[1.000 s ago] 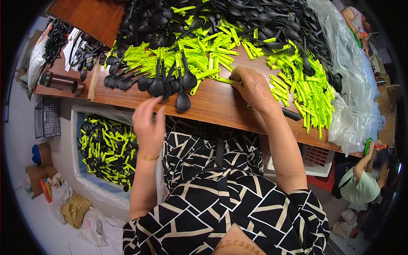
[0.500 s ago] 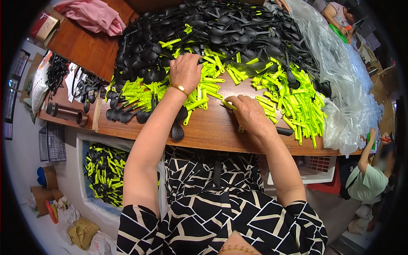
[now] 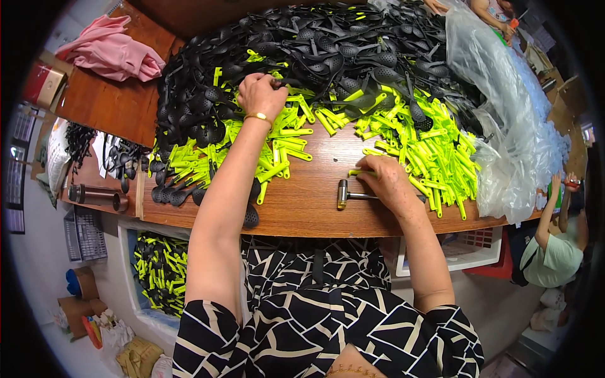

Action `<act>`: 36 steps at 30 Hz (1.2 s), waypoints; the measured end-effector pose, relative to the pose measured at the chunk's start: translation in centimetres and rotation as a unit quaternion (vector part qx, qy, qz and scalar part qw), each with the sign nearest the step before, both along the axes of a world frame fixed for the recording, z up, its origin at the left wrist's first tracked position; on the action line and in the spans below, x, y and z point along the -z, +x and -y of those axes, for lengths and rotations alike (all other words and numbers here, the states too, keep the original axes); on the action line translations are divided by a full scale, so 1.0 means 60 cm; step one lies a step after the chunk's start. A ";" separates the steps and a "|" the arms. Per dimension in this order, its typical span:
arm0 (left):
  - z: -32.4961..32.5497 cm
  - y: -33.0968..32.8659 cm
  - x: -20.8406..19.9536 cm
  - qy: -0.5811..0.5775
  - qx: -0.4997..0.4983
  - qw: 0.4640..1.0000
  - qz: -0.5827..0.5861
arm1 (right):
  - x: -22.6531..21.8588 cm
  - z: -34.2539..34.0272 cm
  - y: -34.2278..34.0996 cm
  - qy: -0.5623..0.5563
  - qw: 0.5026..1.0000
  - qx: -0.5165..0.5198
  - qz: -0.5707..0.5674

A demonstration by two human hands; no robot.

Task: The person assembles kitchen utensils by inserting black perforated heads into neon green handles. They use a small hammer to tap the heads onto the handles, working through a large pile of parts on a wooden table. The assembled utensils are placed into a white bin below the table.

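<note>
A black ladle (image 3: pixel 277 80) is being gripped by the left hand (image 3: pixel 259 94), fingers closed on it, at the near edge of the far black heap (image 3: pixel 328 44). A green handle (image 3: pixel 356 172) is being pinched by the right hand (image 3: pixel 387 183), resting over a hammer (image 3: pixel 345 195) on the table (image 3: pixel 302 208).

My left hand (image 3: pixel 259 94) reaches far forward, arm stretched, fingers seemingly pinched shut; my right hand (image 3: pixel 386 183) rests lower, palm down, fingers curled.
</note>
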State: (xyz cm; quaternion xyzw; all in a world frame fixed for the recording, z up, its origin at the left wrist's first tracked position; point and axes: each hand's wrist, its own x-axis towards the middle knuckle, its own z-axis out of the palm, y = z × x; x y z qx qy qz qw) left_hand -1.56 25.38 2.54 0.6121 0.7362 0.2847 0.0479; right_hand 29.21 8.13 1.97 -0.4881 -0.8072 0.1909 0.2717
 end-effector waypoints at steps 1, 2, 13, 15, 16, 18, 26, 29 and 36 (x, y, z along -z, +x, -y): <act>0.019 -0.001 -0.006 0.020 0.015 1.000 0.007 | -0.002 -0.003 0.004 0.025 1.000 0.005 0.002; 0.041 -0.002 -0.011 0.043 0.026 0.999 0.007 | -0.009 -0.006 0.010 0.035 0.999 0.011 0.002; 0.195 0.014 0.004 0.011 0.117 0.888 0.444 | 0.000 -0.012 -0.108 -0.232 0.899 -0.030 -0.371; 0.249 0.052 -0.018 -0.098 0.156 0.715 0.674 | 0.002 -0.011 -0.125 -0.186 0.883 -0.024 -0.430; 0.277 0.070 -0.021 -0.101 0.167 0.673 0.713 | -0.002 -0.010 -0.134 -0.137 0.885 -0.033 -0.443; 0.312 0.091 -0.019 -0.096 0.179 0.620 0.758 | -0.010 -0.001 -0.126 -0.065 0.910 -0.016 -0.409; 0.383 0.136 -0.013 -0.029 0.164 0.635 0.754 | -0.036 0.051 -0.091 0.097 0.955 0.013 -0.281; 0.398 0.170 -0.031 -0.015 0.125 0.591 0.797 | -0.043 0.063 -0.085 0.101 0.959 0.027 -0.263; 0.404 0.125 -0.047 -0.106 0.133 0.609 0.775 | -0.038 0.051 -0.079 0.152 0.943 0.009 -0.296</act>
